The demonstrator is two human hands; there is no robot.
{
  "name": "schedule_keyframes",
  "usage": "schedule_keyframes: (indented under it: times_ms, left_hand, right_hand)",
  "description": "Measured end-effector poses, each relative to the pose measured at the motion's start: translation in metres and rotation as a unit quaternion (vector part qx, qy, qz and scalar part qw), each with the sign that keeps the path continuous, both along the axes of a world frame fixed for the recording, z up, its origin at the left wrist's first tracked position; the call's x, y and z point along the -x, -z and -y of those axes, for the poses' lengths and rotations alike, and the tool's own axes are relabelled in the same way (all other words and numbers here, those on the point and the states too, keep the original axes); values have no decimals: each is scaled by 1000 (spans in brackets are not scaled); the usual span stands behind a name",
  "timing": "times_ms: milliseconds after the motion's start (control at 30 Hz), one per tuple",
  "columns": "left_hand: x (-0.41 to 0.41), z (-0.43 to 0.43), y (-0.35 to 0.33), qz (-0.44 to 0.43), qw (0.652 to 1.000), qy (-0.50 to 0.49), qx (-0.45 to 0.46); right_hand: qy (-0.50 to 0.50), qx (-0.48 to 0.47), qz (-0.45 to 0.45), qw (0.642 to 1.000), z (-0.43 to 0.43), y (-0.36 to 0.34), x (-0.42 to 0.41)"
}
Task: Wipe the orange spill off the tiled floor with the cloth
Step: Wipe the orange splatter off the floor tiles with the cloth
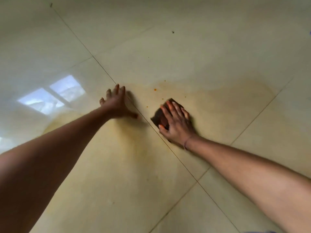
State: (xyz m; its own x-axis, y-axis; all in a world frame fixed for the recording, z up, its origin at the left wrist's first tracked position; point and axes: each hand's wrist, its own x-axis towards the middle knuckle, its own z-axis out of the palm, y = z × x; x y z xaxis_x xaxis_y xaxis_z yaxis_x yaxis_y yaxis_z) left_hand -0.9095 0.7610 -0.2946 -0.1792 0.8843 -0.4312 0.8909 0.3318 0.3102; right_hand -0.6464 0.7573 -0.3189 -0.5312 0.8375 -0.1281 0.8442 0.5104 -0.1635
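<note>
My right hand presses flat on a folded dark brown cloth lying on the glossy cream tiled floor. A thin orange-yellow smear of the spill spreads across the tile beyond the cloth, and another faint smear lies nearer me. Small orange specks dot the tile just past the cloth. My left hand rests palm down on the floor to the left of the cloth, fingers spread, holding nothing.
Dark grout lines cross diagonally between my hands. A bright window reflection glares on the left tile. A small dark speck lies on the far floor.
</note>
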Motion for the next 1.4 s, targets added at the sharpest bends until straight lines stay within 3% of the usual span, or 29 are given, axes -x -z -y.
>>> schedule_keyframes:
  times_ms: [67, 333, 567, 733, 800, 1000, 1200, 1400]
  left_hand:
    - [23, -22, 7, 30, 998, -45, -19]
    - [28, -12, 21, 13, 999, -6, -28]
    - [13, -5, 58, -101, 986, -40, -127]
    - [12, -5, 46, -84, 989, -42, -115]
    - [10, -10, 40, -68, 988, -54, -126]
    - [2, -91, 46, -58, 981, -66, -171]
    - [-7, -90, 46, -99, 980, -70, -158]
    - [-6, -94, 52, -110, 979, -69, -159]
  right_hand:
    - [-12, 0, 12, 1000, -19, 4, 29]
    - [12, 60, 56, 997, 46, -8, 2]
    - [85, 8, -30, 996, -91, 6, 110]
    - [26, 12, -27, 999, 0, 0, 36]
    - [9, 27, -27, 999, -1, 3, 16]
    - [143, -2, -29, 989, -143, 7, 85]
    - [108, -12, -26, 994, -37, 8, -29]
    - [223, -3, -38, 974, -134, 6, 46]
